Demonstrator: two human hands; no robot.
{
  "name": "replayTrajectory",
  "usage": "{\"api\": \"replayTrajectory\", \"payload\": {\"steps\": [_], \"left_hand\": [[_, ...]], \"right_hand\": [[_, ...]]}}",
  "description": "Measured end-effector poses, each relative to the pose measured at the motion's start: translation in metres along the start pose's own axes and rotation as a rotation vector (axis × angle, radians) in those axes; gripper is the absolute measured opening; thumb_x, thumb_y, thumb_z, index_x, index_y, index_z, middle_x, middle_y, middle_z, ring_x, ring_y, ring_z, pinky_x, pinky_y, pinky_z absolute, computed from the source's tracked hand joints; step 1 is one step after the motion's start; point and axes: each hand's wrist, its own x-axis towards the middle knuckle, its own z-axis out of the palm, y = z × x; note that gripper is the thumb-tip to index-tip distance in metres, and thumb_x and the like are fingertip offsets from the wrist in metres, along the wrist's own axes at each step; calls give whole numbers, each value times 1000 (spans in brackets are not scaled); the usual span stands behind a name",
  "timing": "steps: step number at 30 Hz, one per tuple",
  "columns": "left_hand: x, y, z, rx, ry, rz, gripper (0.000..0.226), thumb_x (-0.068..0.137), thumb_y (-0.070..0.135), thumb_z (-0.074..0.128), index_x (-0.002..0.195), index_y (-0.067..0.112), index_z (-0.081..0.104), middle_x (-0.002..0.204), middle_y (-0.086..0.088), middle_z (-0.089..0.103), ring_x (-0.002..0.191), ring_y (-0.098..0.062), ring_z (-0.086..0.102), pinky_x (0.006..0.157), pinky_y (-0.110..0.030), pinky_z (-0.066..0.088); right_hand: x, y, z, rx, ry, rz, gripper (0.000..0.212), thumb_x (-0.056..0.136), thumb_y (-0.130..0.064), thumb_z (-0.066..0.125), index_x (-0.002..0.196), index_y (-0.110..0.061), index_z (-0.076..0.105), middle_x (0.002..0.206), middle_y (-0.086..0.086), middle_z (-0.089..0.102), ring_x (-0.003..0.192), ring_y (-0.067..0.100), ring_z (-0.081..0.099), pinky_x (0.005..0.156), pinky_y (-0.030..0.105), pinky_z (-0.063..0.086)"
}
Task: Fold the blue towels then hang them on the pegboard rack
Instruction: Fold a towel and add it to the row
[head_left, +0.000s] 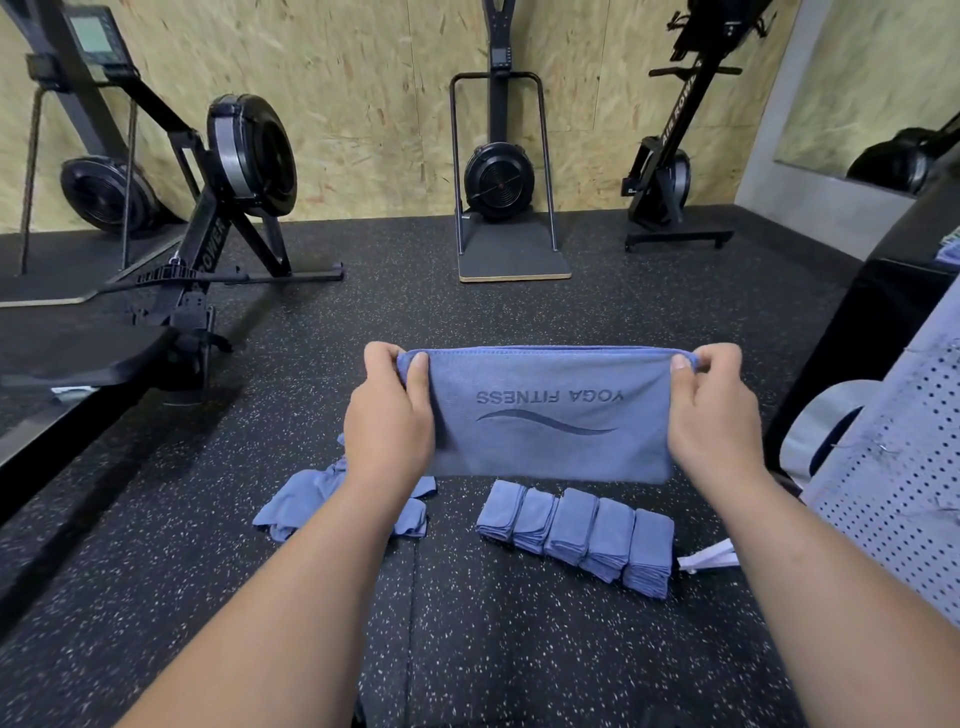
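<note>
I hold a blue towel (550, 415) stretched flat in the air in front of me; its print "YOGA FITNESS" reads upside down. My left hand (389, 410) pinches its upper left corner and my right hand (711, 415) pinches its upper right corner. Below it on the floor stands a row of several folded blue towels (576, 535). A loose heap of unfolded blue towels (306, 499) lies to the left, partly hidden by my left forearm. A perforated grey pegboard panel (893, 499) stands at the right edge.
Black speckled rubber floor (467, 649) all around. A rowing machine (208, 218) stands at the left, a ski trainer (498, 176) at the back centre, an upright rower (670, 156) at the back right. A white tag (709, 558) lies beside the folded row.
</note>
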Motion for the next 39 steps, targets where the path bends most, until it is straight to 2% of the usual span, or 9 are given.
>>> {"api": "replayTrajectory", "payload": {"steps": [7,12,15,19,23,26,30,34,39], "left_hand": [[6,-11,12,-170,-80,-202,24,108,40,53,107,16,56,92,8,61,89,-23,57,75,-37,38],[16,-33,20,-304,-269,-492,21,100,28,71,85,15,63,72,1,54,68,-21,43,58,-31,32],[19,-38,20,-441,-313,-597,23,96,19,78,116,18,68,99,-3,70,75,-19,55,68,-31,46],[21,-37,17,-521,-234,-522,35,97,12,75,129,19,65,115,-4,73,95,-18,67,84,-34,54],[20,-33,11,-598,-132,-442,29,99,11,73,126,21,69,106,0,76,92,-9,68,77,-22,50],[21,-33,11,-562,-186,-438,22,98,18,76,119,24,71,101,4,79,98,-11,71,80,-23,51],[22,-36,13,-542,-347,-491,21,93,19,82,113,24,75,103,4,81,110,-18,73,86,-33,52],[19,-37,9,-470,-455,-375,37,84,3,87,115,21,77,109,1,80,109,-17,73,89,-32,58],[17,-39,5,-265,-531,-178,47,78,-1,89,114,26,77,112,8,75,102,-9,70,92,-27,57]], "right_hand": [[2,7,5,52,-72,67,20,107,-39,58,109,-19,54,85,-3,65,85,26,57,73,37,34],[4,17,8,250,-168,308,29,96,-35,78,117,-20,68,102,-9,66,89,10,61,76,32,44],[5,22,7,430,-270,375,38,93,-19,82,128,-26,67,104,-4,76,93,10,69,72,28,50],[8,25,7,520,-303,340,34,96,-8,77,125,-26,74,110,0,81,106,9,74,93,26,54],[12,25,9,544,-279,310,23,97,-9,75,115,-24,78,102,-2,82,108,13,75,108,39,53],[12,24,11,526,-284,309,15,98,-12,75,109,-22,79,100,-3,83,108,16,76,107,44,55],[12,24,8,524,-355,328,18,90,-12,83,106,-19,80,100,-2,83,108,17,75,96,35,54],[10,26,4,479,-481,274,40,82,7,82,112,-19,79,107,-2,82,108,13,75,104,37,55],[7,28,2,279,-464,139,50,77,14,80,107,-26,80,107,-10,80,92,3,76,89,27,57]]}}
